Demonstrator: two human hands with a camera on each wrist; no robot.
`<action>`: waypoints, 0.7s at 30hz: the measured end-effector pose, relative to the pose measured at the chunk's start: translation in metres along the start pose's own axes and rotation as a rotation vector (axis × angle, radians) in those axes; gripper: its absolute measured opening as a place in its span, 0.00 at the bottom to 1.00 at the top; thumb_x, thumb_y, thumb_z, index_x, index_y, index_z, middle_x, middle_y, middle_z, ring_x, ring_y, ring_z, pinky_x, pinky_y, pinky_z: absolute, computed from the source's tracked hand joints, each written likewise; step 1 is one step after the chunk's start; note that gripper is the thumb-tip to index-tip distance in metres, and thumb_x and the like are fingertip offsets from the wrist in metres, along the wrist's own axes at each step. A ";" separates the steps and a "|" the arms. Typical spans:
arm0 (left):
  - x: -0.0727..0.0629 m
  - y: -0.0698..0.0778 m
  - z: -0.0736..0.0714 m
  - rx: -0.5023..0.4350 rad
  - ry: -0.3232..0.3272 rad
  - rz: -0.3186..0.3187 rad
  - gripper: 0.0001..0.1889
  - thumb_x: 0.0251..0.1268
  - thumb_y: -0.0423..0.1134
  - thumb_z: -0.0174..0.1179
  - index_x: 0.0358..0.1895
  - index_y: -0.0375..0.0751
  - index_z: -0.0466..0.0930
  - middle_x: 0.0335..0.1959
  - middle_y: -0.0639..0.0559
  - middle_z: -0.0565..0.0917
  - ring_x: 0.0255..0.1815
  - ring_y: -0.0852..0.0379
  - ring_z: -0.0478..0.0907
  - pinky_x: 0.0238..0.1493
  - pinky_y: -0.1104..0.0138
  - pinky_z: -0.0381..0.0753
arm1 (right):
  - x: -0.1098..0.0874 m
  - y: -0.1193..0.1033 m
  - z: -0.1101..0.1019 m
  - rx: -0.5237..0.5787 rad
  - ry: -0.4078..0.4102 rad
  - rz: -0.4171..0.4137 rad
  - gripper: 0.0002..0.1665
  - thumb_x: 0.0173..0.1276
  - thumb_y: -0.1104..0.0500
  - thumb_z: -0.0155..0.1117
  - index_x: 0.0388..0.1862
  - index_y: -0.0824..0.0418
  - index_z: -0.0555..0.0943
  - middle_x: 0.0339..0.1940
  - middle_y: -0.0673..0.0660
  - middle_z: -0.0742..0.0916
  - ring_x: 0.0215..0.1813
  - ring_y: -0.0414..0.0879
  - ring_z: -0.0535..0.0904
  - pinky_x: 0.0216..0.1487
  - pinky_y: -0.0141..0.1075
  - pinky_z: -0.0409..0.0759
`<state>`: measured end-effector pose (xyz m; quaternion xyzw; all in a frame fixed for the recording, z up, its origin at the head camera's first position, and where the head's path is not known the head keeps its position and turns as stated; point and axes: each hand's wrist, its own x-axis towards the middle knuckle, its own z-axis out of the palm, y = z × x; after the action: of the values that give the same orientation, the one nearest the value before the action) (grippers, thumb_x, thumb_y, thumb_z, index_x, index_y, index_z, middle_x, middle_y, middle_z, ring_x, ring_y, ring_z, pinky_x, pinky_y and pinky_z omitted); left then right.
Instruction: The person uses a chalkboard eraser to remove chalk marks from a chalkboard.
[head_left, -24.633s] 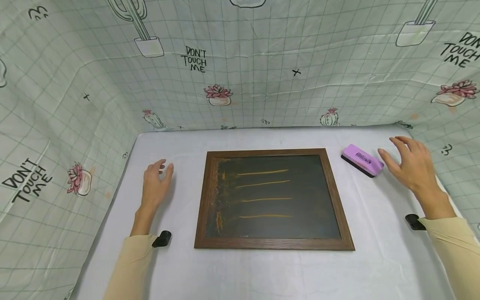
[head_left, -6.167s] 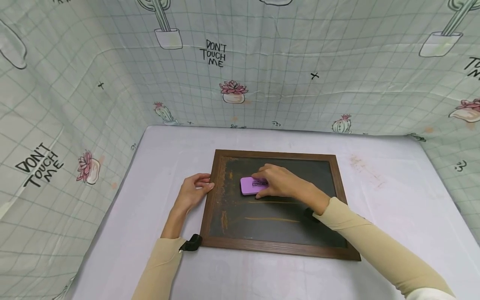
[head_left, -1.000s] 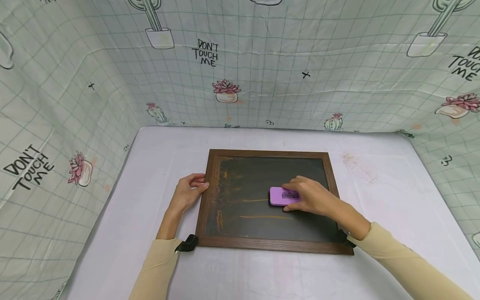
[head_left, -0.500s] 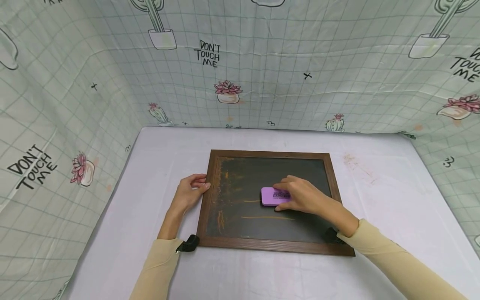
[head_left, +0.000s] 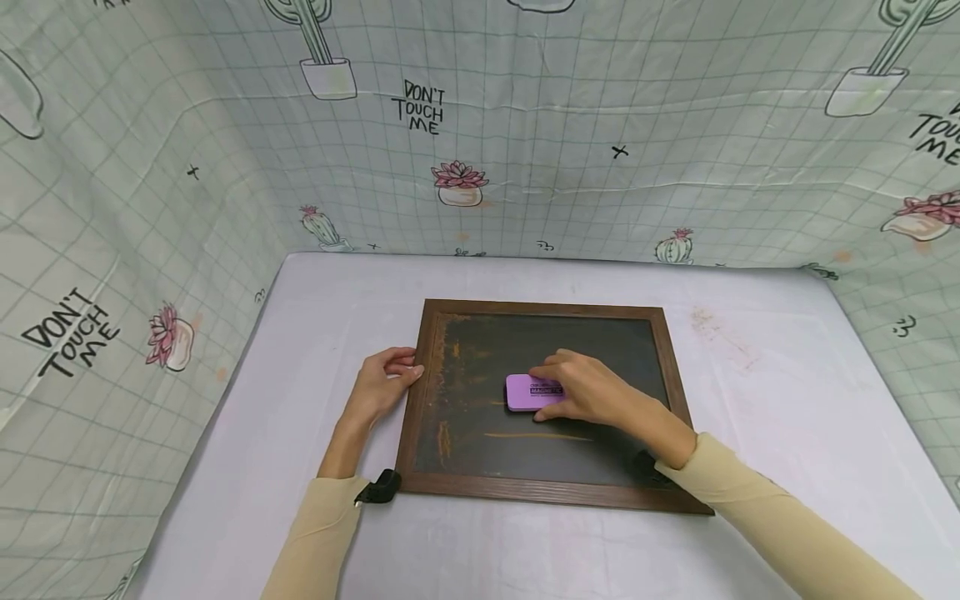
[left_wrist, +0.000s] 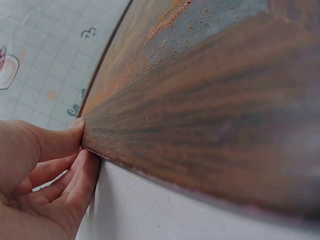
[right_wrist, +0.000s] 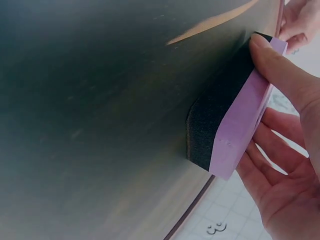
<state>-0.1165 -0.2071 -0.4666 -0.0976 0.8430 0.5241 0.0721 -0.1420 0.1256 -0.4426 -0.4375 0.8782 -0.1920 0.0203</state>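
A wood-framed chalkboard (head_left: 600, 458) lies flat on the white table. My left hand (head_left: 381, 387) holds its left frame edge; in the left wrist view the thumb (left_wrist: 60, 142) is at the frame's upper edge, with the fingers below. My right hand (head_left: 592, 390) grips a purple eraser (head_left: 522, 392) by its sides, thumb on the near side. The eraser's black felt (right_wrist: 220, 105) lies against the board's dark surface. One yellow chalk line (head_left: 536, 436) shows whole below the eraser; a short end of another line sticks out at its left.
Yellow chalk smudges (head_left: 444, 440) and dust run along the board's left side. A faint reddish stain (head_left: 723, 337) marks the table at the right. A patterned cloth (head_left: 525, 133) hangs behind and at the sides.
Long ago the eraser lay on the table and the board bore several lines; the upper two are gone. Over the last second my right hand slid the eraser left along the third line.
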 end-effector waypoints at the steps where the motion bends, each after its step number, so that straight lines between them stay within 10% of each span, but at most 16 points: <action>1: 0.000 0.000 0.000 0.001 0.001 -0.001 0.22 0.72 0.33 0.65 0.66 0.31 0.77 0.56 0.35 0.82 0.54 0.42 0.80 0.56 0.55 0.76 | 0.001 -0.001 0.000 -0.001 -0.002 -0.002 0.36 0.54 0.46 0.84 0.54 0.68 0.87 0.43 0.58 0.88 0.41 0.46 0.79 0.42 0.41 0.80; 21: -0.001 0.000 0.001 -0.001 0.008 0.006 0.22 0.72 0.34 0.65 0.65 0.29 0.78 0.56 0.34 0.83 0.53 0.42 0.81 0.51 0.61 0.76 | 0.031 -0.016 0.010 -0.009 -0.029 -0.056 0.34 0.55 0.46 0.84 0.54 0.67 0.87 0.43 0.58 0.88 0.41 0.46 0.79 0.41 0.39 0.80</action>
<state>-0.1159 -0.2064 -0.4671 -0.0973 0.8434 0.5242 0.0670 -0.1464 0.0894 -0.4419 -0.4647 0.8662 -0.1820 0.0258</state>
